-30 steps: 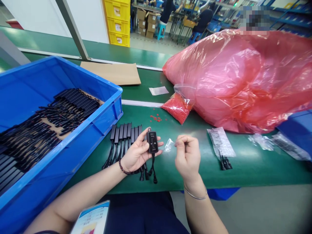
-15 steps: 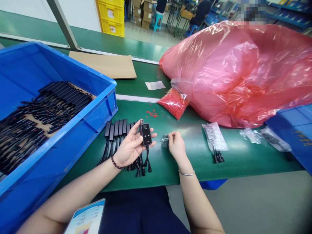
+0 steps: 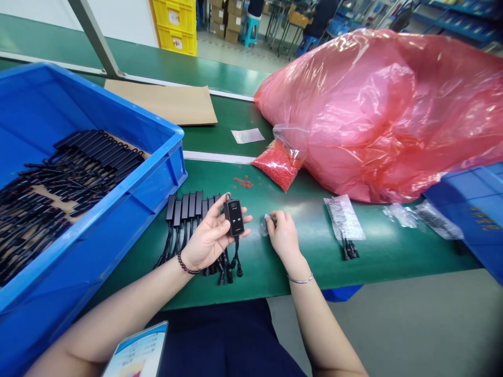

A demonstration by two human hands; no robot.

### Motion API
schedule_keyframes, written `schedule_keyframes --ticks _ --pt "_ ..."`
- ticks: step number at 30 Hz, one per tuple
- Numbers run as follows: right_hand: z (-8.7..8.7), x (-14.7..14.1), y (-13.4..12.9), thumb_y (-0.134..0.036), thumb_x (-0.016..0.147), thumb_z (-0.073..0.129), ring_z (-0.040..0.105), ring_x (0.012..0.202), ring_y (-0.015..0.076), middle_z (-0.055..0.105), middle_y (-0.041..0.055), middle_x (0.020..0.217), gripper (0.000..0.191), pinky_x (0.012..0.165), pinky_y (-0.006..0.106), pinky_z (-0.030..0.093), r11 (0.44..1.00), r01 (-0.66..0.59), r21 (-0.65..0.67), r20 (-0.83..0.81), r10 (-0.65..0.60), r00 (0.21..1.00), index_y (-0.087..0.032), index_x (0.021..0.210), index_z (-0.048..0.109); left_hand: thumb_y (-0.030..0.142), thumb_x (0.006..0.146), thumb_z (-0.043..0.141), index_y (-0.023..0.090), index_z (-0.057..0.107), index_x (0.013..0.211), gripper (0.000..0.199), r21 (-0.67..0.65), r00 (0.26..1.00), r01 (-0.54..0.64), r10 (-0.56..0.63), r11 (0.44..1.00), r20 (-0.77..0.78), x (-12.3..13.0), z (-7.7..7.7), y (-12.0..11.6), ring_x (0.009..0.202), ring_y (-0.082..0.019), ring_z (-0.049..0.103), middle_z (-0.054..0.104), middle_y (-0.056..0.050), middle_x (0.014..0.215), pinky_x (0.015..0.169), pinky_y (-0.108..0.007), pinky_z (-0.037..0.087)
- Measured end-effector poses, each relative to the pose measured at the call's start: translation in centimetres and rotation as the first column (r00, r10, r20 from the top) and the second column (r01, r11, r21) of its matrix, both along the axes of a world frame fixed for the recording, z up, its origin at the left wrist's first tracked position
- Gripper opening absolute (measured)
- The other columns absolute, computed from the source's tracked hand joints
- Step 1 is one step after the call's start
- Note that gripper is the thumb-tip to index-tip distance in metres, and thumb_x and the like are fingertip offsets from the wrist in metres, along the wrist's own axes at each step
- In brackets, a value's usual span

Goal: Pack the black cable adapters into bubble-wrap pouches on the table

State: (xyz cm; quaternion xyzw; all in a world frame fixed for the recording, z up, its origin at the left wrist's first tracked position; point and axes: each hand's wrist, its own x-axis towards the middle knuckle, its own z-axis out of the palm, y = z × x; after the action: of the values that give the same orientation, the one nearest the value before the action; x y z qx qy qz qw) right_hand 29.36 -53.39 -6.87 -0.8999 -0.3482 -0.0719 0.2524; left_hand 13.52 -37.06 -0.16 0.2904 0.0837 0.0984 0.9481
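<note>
My left hand (image 3: 207,238) holds a small black controller box (image 3: 234,217) with its face up, thumb on its edge and fingers beneath. Short cables with connectors hang from the box's lower end. To its right, my right hand (image 3: 285,236) is closed in a pinch on a crumpled piece of clear plastic (image 3: 264,225) at the table surface. Beside and partly under my left hand lies a row of similar black boxes (image 3: 185,207), their cables pointing toward me. Loose red rings (image 3: 244,183) lie scattered beyond my hands.
A blue bin (image 3: 157,152) at left holds many black cabled units. A clear bag of red rings (image 3: 277,163) leans by a large pink plastic bag (image 3: 365,115). Wrapped units (image 3: 344,217) lie at right near a blue container (image 3: 471,209). Cardboard (image 3: 165,104) lies behind.
My right hand has shifted slightly, with more of its fingers gathered over the clear plastic. My left hand keeps the controller box in nearly the same pose. The whole view has moved slightly.
</note>
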Motion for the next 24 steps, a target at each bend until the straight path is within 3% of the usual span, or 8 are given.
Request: schedule_keyframes --ticks 8,15,24 --pt "0.1 0.1 -1.2 -0.034 0.087 0.049 0.049 0.088 0.0204 0.051 0.0084 0.091 0.026 0.079 0.035 0.045 0.992 -0.117 -0.052 0.005 0.118 0.993 -0.018 0.101 0.064 0.016 0.085 0.053 0.035 0.03 0.135 0.058 0.016 1.0 0.002 -0.002 1.0 0.0 0.0 -0.1 0.0 0.121 -0.028 0.048 0.051 -0.008 0.128 0.099 -0.053 0.039" --pt "0.2 -0.6 -1.9 -0.046 0.08 0.057 0.046 0.098 0.0254 0.05 0.0131 0.105 0.052 0.087 0.043 0.043 0.99 -0.121 -0.066 0.043 0.124 0.991 -0.015 0.121 0.056 0.015 0.086 0.052 0.034 0.03 0.135 0.058 0.013 1.0 0.004 -0.004 1.0 -0.009 0.0 0.0 0.0 0.119 -0.028 0.049 0.051 -0.008 0.129 0.098 -0.051 0.041" --pt "0.2 -0.5 -2.4 -0.048 0.081 0.054 0.044 0.108 0.0292 0.046 0.0176 0.117 0.06 0.089 0.05 0.042 0.993 -0.116 -0.035 0.038 0.117 0.992 -0.016 0.131 0.045 0.016 0.085 0.053 0.034 0.031 0.135 0.058 -0.003 1.0 -0.009 0.009 1.0 -0.021 0.2 0.0 0.0 0.119 -0.028 0.049 0.051 -0.009 0.128 0.1 -0.053 0.038"
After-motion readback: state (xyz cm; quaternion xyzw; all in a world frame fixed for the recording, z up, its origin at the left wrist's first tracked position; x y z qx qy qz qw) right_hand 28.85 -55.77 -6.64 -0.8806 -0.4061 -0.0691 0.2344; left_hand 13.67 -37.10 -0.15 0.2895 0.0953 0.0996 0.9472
